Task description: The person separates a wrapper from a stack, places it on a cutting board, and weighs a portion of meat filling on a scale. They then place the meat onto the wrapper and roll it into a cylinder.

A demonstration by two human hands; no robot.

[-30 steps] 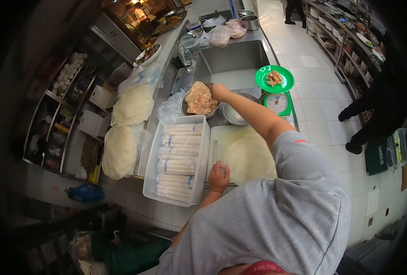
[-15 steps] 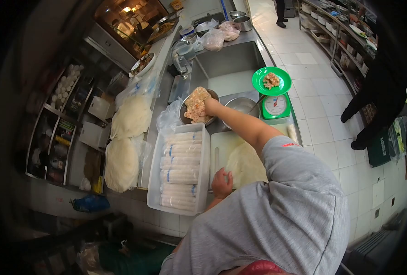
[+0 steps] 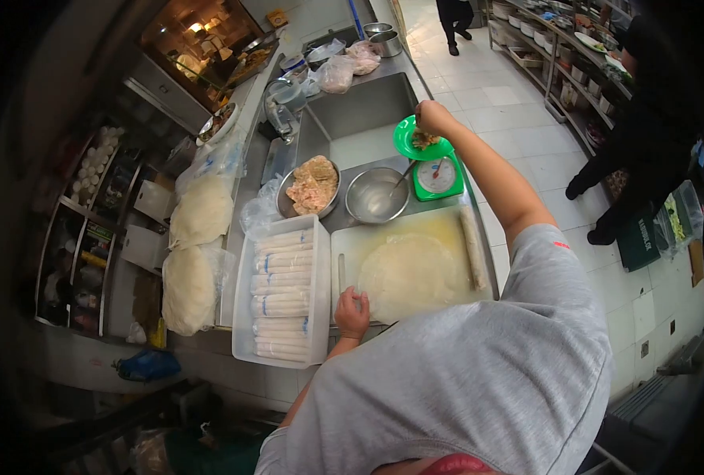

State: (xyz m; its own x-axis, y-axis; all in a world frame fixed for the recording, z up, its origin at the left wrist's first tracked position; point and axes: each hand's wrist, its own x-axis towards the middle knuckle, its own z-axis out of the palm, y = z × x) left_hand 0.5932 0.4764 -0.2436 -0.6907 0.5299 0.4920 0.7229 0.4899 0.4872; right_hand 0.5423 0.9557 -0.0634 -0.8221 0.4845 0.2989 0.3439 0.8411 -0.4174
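My right hand (image 3: 433, 119) is over the green plate (image 3: 403, 142), its fingers curled down and closed on minced meat filling (image 3: 423, 140). The plate sits on a green dial scale (image 3: 437, 176). My left hand (image 3: 352, 311) is at the near left edge of the white cutting board (image 3: 344, 247), fingers loosely bent and apart, holding nothing. A thin round wrapper sheet (image 3: 411, 273) lies flat on the board. At the board's right side is a long pale roll (image 3: 472, 247). More filling (image 3: 312, 185) is heaped in a metal bowl (image 3: 281, 199).
A metal bowl of liquid (image 3: 376, 196) with a utensil stands between filling and scale. A plastic bin (image 3: 241, 317) holds several wrapped white rolls. Stacked wrapper sheets (image 3: 194, 289) lie left. Behind is a sink (image 3: 368, 103). People in dark clothes (image 3: 645, 150) stand by the right shelves.
My right hand has moved from the filling bowl, right and away from me, to the plate on the scale. My left hand stays by the board. The view has shifted.
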